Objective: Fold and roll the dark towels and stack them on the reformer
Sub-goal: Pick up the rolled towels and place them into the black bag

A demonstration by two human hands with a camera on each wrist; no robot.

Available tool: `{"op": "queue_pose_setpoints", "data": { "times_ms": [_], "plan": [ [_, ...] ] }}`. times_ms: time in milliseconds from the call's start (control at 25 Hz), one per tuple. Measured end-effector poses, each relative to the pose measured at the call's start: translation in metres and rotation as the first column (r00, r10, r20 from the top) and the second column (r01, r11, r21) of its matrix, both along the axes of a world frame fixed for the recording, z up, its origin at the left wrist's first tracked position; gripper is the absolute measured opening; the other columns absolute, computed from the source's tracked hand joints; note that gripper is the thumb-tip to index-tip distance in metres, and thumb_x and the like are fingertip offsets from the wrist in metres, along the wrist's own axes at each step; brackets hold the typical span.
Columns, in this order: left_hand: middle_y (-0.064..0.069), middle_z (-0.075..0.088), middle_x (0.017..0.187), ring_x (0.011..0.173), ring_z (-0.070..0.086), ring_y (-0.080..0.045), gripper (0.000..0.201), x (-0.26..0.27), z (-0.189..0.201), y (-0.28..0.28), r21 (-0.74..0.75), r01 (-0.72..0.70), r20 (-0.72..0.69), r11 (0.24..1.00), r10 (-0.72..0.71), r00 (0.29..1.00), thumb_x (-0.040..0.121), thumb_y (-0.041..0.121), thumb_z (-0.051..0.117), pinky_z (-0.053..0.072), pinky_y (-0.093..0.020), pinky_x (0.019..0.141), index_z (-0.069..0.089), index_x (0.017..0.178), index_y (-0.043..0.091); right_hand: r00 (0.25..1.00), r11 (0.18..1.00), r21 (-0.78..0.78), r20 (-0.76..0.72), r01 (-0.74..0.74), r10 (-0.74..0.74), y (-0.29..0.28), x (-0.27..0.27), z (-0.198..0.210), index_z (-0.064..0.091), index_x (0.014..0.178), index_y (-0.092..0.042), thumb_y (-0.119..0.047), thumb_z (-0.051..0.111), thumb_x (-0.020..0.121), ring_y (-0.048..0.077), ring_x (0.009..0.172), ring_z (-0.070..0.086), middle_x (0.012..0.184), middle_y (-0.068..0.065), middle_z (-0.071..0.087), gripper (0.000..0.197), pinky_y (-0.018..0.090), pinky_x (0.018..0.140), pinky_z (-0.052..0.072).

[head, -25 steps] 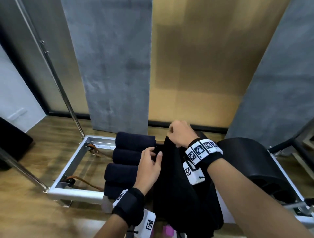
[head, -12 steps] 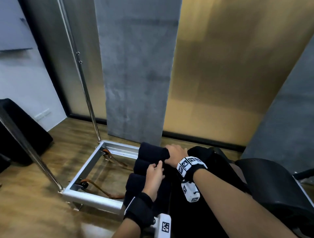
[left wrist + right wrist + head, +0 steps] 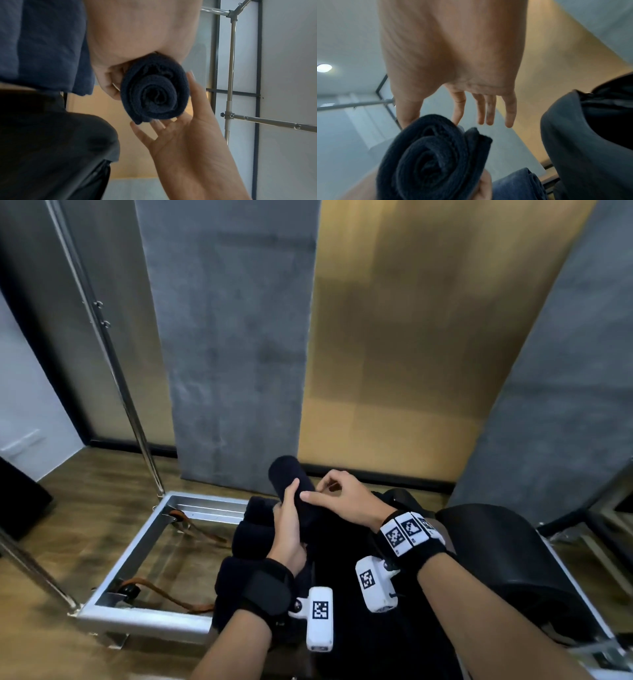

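Note:
My left hand (image 3: 291,508) grips a tightly rolled dark navy towel (image 3: 285,474) and holds it tilted up above the stack. The roll's spiral end faces the left wrist view (image 3: 154,93) and the right wrist view (image 3: 433,155). My right hand (image 3: 330,493) is beside it with fingers (image 3: 481,108) straight and spread, only the thumb touching the roll. Several rolled dark towels (image 3: 251,537) lie stacked below on the reformer (image 3: 144,619), partly hidden by my left forearm.
A black padded barrel (image 3: 507,559) stands at the right of the reformer. Brown straps (image 3: 171,601) lie inside the open metal frame. A slanted chrome pole (image 3: 137,419) rises at the left, with grey and gold wall panels behind. The wooden floor surrounds the frame.
The left hand has lifted a rolled towel above the stack. The right hand has let go of the dark cloth it gripped and spread its fingers. The view has tilted upward.

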State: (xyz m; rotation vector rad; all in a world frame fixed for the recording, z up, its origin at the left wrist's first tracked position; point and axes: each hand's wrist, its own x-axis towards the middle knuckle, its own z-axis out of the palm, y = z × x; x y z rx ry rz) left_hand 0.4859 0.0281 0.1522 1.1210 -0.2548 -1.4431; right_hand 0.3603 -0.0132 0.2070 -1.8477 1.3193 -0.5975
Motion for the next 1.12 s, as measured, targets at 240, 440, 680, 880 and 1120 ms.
{"op": "queue_pose_setpoints", "data": {
  "times_ms": [240,440,680,880,1120],
  "plan": [
    [-0.014,0.078,0.116,0.101,0.078,-0.033,0.053,-0.069,0.029,-0.004,-0.148,0.15,-0.031,0.978,-0.157,0.987,0.089,0.048,0.078,0.063,-0.055,0.09,0.056,0.133,0.028,0.923,0.956,0.292,0.366,0.007,-0.119,0.024,-0.065,0.021,0.014,0.157,-0.057,-0.031,0.071,0.098,0.003,0.119,0.067,0.146,-0.011,0.057,0.086,0.022,0.096,0.055],
    [-0.003,0.077,0.118,0.098,0.079,-0.02,0.05,-0.112,0.033,-0.003,-0.132,0.362,0.163,0.923,-0.34,0.926,0.098,0.058,0.062,0.065,-0.038,0.078,0.059,0.138,0.029,0.947,0.978,0.155,0.268,0.139,-0.177,0.041,-0.105,0.031,0.039,0.158,-0.042,-0.012,0.056,0.104,-0.003,0.13,0.051,0.159,-0.013,0.043,0.063,0.015,0.106,0.043],
    [-0.001,0.045,0.122,0.125,0.049,-0.027,0.044,-0.107,0.007,0.007,0.114,0.485,0.99,0.867,-0.14,0.019,0.109,0.048,0.034,0.051,-0.042,0.093,0.068,0.108,0.021,0.963,0.949,0.19,-0.148,0.25,-0.224,0.035,-0.142,0.036,0.052,0.152,-0.032,-0.014,0.056,0.101,0.016,0.137,0.049,0.156,-0.003,0.049,0.055,0.02,0.107,0.036],
    [-0.01,0.035,0.143,0.135,0.034,-0.033,0.034,-0.108,-0.017,0.018,0.482,0.452,0.867,0.751,-0.334,-0.369,0.097,0.035,0.058,0.044,-0.044,0.101,0.059,0.128,0.021,0.83,0.899,0.394,-0.555,0.193,0.065,0.02,-0.136,0.008,0.056,0.15,-0.03,-0.023,0.057,0.1,0.021,0.144,0.044,0.155,-0.004,0.05,0.05,0.027,0.113,0.038],
    [-0.006,0.01,0.164,0.141,0.035,-0.032,0.085,-0.1,-0.027,0.014,0.524,0.534,0.851,0.664,-0.377,-0.365,0.089,0.006,0.066,0.05,-0.04,0.098,0.023,0.161,0.015,0.837,0.903,0.346,-0.546,0.255,-0.027,0.002,-0.124,-0.052,0.035,0.162,-0.015,-0.009,0.038,0.107,0.035,0.142,0.047,0.161,0.016,0.043,0.056,0.037,0.115,0.041]
  ]
}}
